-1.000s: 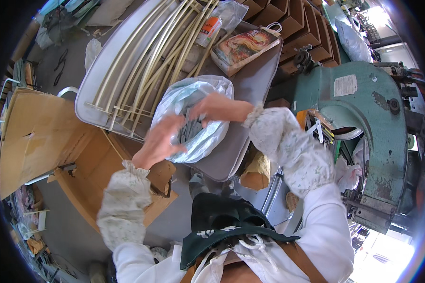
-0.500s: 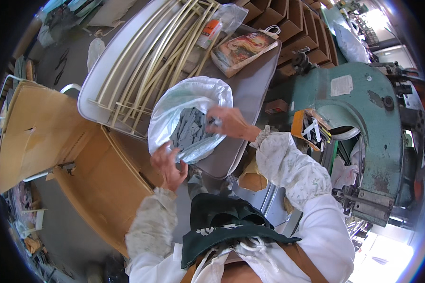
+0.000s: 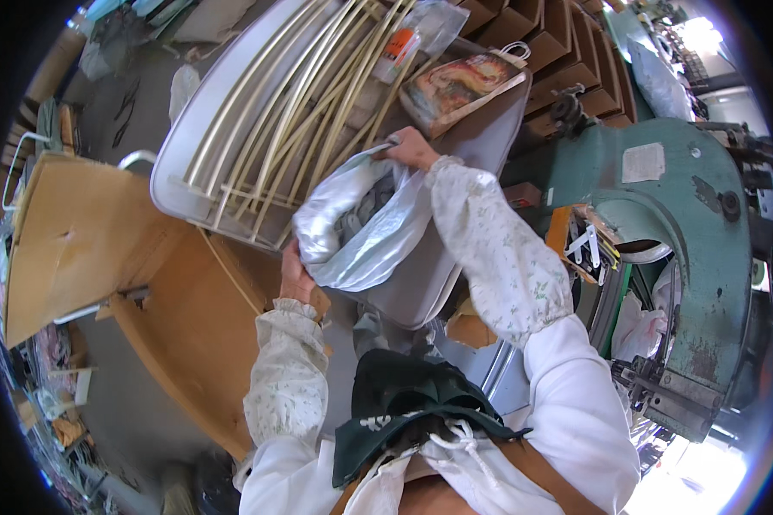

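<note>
A translucent white plastic bag (image 3: 378, 249) sits on the grey tabletop (image 3: 468, 184), its mouth partly folded over. Inside lie several small flat grey pieces (image 3: 365, 210), too hidden now to tell their exact kind. My right hand (image 3: 414, 149) is closed on the bag's far rim. At the near left side of the bag my left hand (image 3: 295, 276) grips its edge, with the fingertips partly hidden by the plastic. Both forearms wear pale flowered sleeve covers.
Long curved brass-coloured rods (image 3: 292, 112) lie across the table beside a printed paper bag (image 3: 464, 86). An open cardboard box (image 3: 189, 318) stands at the left. On the right is a green machine (image 3: 704, 232), with a small box of metal strips (image 3: 582, 245) near it.
My right hand has moved from over the grey pieces to the bag's far rim. My left hand has closed on its near left edge. The bag's mouth is narrower and covers more pieces.
</note>
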Demonstrator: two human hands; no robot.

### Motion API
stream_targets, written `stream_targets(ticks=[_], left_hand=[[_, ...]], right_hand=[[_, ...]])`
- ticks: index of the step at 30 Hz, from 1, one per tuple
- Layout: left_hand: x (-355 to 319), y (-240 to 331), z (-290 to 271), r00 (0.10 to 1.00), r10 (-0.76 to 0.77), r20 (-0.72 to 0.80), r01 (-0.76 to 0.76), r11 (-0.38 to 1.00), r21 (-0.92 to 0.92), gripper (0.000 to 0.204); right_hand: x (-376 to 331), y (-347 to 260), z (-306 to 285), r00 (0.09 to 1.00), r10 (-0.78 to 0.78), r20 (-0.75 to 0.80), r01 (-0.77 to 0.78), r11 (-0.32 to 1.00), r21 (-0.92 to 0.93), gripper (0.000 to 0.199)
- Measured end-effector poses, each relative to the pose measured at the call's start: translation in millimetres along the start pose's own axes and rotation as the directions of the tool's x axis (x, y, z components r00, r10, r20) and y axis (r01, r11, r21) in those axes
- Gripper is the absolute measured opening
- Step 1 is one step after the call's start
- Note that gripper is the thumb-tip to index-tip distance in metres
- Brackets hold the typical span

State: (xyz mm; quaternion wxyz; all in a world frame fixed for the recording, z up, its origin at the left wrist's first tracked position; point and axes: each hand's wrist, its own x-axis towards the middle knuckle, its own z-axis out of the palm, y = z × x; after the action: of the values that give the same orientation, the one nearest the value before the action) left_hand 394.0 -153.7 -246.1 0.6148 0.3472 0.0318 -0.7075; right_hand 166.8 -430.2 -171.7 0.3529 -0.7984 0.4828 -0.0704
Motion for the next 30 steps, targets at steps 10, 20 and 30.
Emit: stream_targets(ticks=[10,20,30], left_hand=[[-58.3,33.8,83.0,0.658,-0.012,0.753,-0.532,-0.714,0.454,0.066],[-63.6,-19.7,77.5,0.657,0.261,0.707,-0.448,-0.620,0.644,0.013],[-76.9,-73.2,76.7,0.660,0.266,0.703,-0.603,-0.372,0.706,0.022]], right_hand=[[-163.7,-43.0,28.9,0.853,-0.389,0.347,0.517,0.715,-0.470,0.014],[-141.8,-82.4,58.9,0.888,-0.452,0.089,0.460,0.862,-0.214,0.012],[-100.2,-90.6,77.0,0.893,-0.424,0.151,0.446,0.788,-0.425,0.027]])
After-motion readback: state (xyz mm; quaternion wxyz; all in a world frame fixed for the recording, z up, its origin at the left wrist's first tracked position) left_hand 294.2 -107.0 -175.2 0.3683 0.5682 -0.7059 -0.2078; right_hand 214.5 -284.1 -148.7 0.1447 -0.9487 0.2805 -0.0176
